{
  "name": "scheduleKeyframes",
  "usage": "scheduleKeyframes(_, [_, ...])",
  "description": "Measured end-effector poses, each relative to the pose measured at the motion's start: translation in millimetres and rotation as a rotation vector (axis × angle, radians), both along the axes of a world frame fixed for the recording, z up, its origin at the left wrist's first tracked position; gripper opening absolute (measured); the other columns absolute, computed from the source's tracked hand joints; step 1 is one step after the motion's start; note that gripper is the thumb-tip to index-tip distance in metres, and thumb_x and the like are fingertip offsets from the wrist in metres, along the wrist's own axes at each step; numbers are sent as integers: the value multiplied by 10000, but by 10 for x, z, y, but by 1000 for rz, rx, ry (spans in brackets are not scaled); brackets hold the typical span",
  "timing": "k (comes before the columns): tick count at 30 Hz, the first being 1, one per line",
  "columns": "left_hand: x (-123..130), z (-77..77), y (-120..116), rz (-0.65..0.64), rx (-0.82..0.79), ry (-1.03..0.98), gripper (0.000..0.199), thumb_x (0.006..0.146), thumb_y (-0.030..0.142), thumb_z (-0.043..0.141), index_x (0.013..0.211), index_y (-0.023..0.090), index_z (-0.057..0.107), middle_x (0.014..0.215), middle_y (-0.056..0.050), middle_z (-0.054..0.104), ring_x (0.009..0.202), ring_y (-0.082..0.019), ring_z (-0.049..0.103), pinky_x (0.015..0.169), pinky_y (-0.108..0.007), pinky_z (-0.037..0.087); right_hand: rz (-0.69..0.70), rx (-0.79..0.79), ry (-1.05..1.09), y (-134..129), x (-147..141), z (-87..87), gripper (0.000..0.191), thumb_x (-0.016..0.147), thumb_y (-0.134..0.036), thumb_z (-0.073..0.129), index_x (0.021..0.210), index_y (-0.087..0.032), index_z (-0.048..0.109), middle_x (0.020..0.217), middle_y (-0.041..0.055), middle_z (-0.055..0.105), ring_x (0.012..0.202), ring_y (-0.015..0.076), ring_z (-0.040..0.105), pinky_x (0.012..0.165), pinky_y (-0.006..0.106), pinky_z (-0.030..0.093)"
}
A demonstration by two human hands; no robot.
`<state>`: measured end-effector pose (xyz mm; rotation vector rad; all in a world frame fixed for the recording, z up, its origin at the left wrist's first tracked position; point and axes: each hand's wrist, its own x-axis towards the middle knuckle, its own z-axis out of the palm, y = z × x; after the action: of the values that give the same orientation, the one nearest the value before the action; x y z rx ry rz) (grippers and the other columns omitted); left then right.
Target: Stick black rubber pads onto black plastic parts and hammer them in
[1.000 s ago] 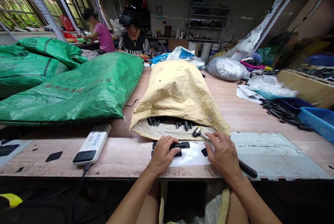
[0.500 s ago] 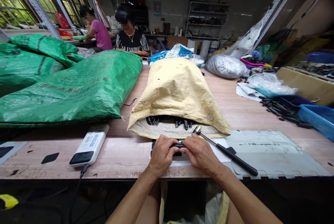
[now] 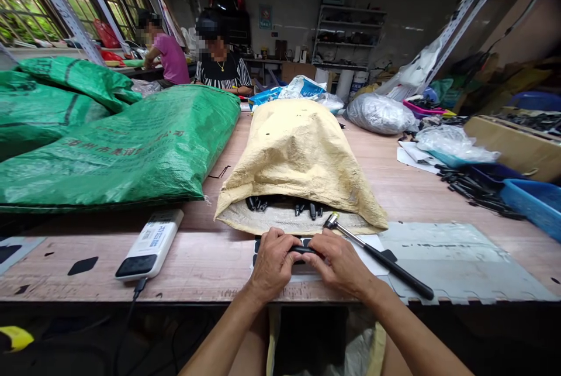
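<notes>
Between my left hand [image 3: 274,262] and my right hand [image 3: 335,259] is a short black rod-like part [image 3: 302,249], gripped at both ends by closed fingers and thumbs. Its exact kind is not clear. Under the hands lies a white sheet with black rounded patches [image 3: 370,247], partly covered. Just beyond, a yellow woven sack [image 3: 302,154] lies with its mouth facing me, and black parts [image 3: 312,209] show inside. A small hammer [image 3: 385,259] with a black handle rests right of my right hand, its head on the sack's lip.
Green sacks [image 3: 131,142] fill the left of the table [image 3: 210,259]. A white power bank [image 3: 151,244] with a cable lies nearer. At right are a grey mat [image 3: 464,259], black strips [image 3: 477,192] and a blue bin [image 3: 534,203]. An open sack [image 3: 379,347] hangs below the edge. Two people sit beyond.
Both hands still hold the black part. My right hand's fingers have shifted on it, with the thumb stretched further along, and more of the part shows between the hands.
</notes>
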<state>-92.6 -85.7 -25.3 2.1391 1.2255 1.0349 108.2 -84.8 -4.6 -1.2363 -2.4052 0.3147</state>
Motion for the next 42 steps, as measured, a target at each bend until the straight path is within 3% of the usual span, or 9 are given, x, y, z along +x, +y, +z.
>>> scheduleKeyframes(9, [6, -10, 32, -38, -16, -12, 103, 864, 191, 604, 918, 211, 689, 892, -32, 691, 930, -232, 547, 865, -398, 385, -36, 8, 36, -15, 107, 24, 282, 972, -446, 534, 817, -219, 599, 786, 10, 607, 797, 172, 487, 747, 308, 355])
scheduleKeyframes(14, [-13, 112, -37, -40, 7, -31, 120, 882, 204, 600, 981, 211, 667, 931, -45, 694, 911, -229, 558, 845, -387, 415, -454, 285, -66, 126, 587, -91, 242, 932, -457, 574, 883, -223, 614, 844, 46, 622, 856, 211, 533, 787, 332, 384])
scheduleKeyframes(16, [50, 110, -204, -93, 36, -1, 134, 885, 198, 593, 1006, 208, 650, 939, -55, 688, 898, -226, 564, 833, -377, 427, -488, 314, -147, 158, 700, -213, 232, 937, -443, 562, 859, -225, 582, 826, 37, 609, 841, 206, 543, 772, 322, 383])
scheduleKeyframes(22, [460, -555, -868, -503, -105, 348, 192, 802, 316, 692, 968, 226, 658, 888, -44, 698, 789, -209, 650, 706, -296, 503, -543, 342, -257, 109, 640, -326, 224, 970, -399, 512, 843, -216, 529, 835, 30, 599, 838, 190, 561, 740, 303, 351])
scheduleKeyframes(26, [496, -1034, -994, -314, -495, 443, 592, 747, 167, 651, 1324, 267, 564, 1259, -97, 663, 1155, -286, 639, 897, -340, 542, -542, 349, -256, 96, 616, -280, 214, 965, -392, 522, 845, -215, 527, 834, 28, 594, 827, 187, 556, 733, 301, 341])
scheduleKeyframes(30, [470, -1174, -957, -216, -725, 448, 908, 748, 161, 633, 1574, 257, 270, 1575, -134, 396, 1448, -340, 376, 1120, -463, 421, -544, 348, -249, 88, 628, -276, 205, 973, -379, 512, 852, -213, 518, 848, 34, 589, 838, 194, 557, 740, 305, 343])
scheduleKeyframes(34, [534, -898, -880, -348, -812, 612, 765, 763, 259, 669, 1496, 211, 455, 1402, -186, 585, 1283, -389, 559, 1010, -504, 501, -537, 348, -249, 72, 622, -278, 204, 983, -371, 495, 857, -213, 524, 848, 43, 585, 844, 204, 552, 746, 311, 346])
scheduleKeyframes(39, [483, 66, -412, -767, -455, 432, 276, 840, 315, 653, 1104, 346, 725, 939, -4, 767, 861, -226, 710, 749, -307, 543, -542, 343, -263, 65, 611, -263, 203, 986, -369, 490, 863, -212, 522, 857, 48, 587, 839, 208, 546, 748, 317, 342])
scheduleKeyframes(42, [476, 499, 155, -468, -157, 366, 226, 906, 218, 559, 1056, 274, 718, 917, -23, 727, 834, -195, 655, 769, -293, 496, -542, 337, -249, 70, 614, -263, 203, 982, -373, 496, 860, -213, 522, 850, 42, 585, 832, 206, 543, 746, 317, 339])
